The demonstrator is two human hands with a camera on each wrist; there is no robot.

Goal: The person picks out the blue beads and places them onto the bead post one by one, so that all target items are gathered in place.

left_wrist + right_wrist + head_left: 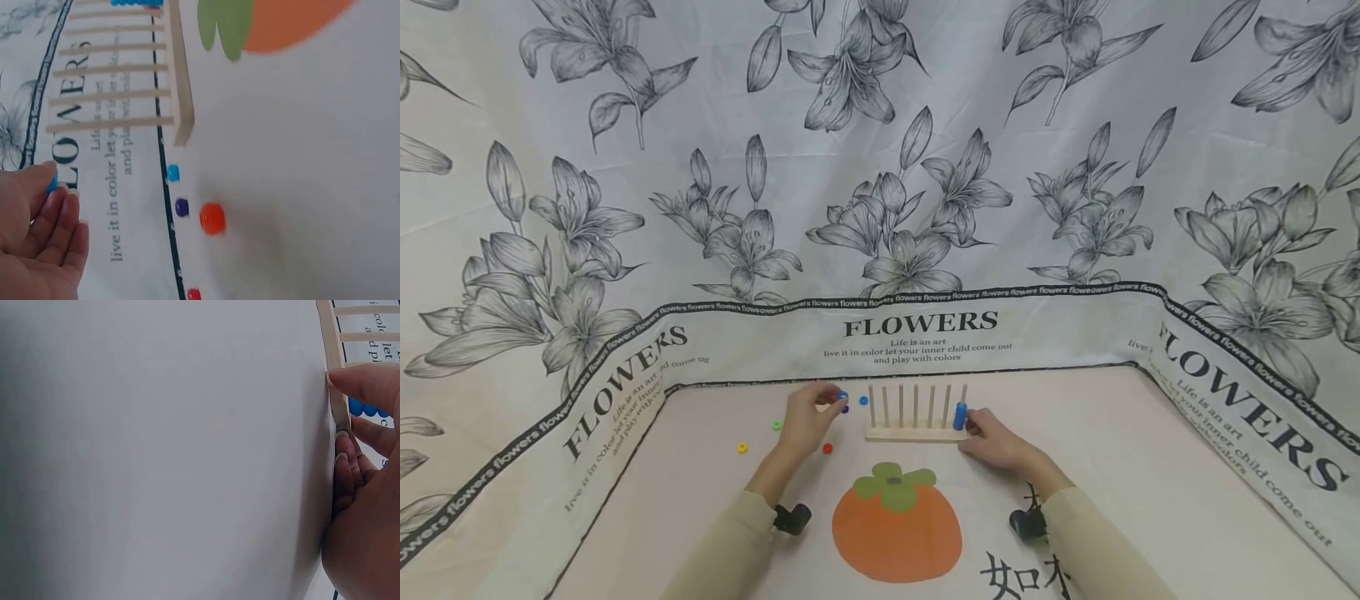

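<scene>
My left hand [805, 419] pinches a small blue bead [52, 182] between thumb and forefinger, raised left of a wooden peg rack [913, 434]. The rack has a row of upright pegs. Several blue beads [960, 416] are stacked on its rightmost peg, and the other pegs look bare. At the rack's right end my right hand [997, 442] grips the base, with the thumb on the front edge and the fingers around the end in the right wrist view. Beside the rack's left end lies a loose blue bead [863, 401], with a purple bead [181, 207] near it.
An orange-red bead [827, 448], a green bead [777, 426] and a yellow bead [742, 448] lie on the table left of the rack. A printed persimmon [897, 533] marks the tablecloth in front. Behind hangs a flower-printed curtain [917, 333].
</scene>
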